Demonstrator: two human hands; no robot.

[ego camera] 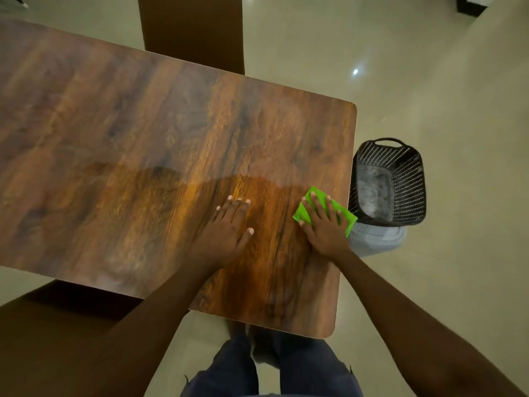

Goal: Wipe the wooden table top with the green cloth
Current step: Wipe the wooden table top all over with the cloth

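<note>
Currently, in the head view, the right hand point(323, 222) lies flat with fingers spread on the folded green cloth point(329, 209), pinning it to the wooden table top point(171, 133) near the 3 o'clock edge, just beside the black basket point(400, 179) on the floor. The left hand point(229, 227) rests empty, palm down, at the cloth's 9 o'clock, apart from it. Judged step: wiping in progress at the near corner; the next move calls for sustained downward pressure while sweeping the cloth toward 9 o'clock, across the surface that looks hazy.

Stood on the glossy beige floor point(429, 81): a black perforated basket point(400, 179) with a handle, atop a pale grey tub point(378, 239). Tucked at far and near sides: brown chairs point(194, 30), point(57, 339).
</note>
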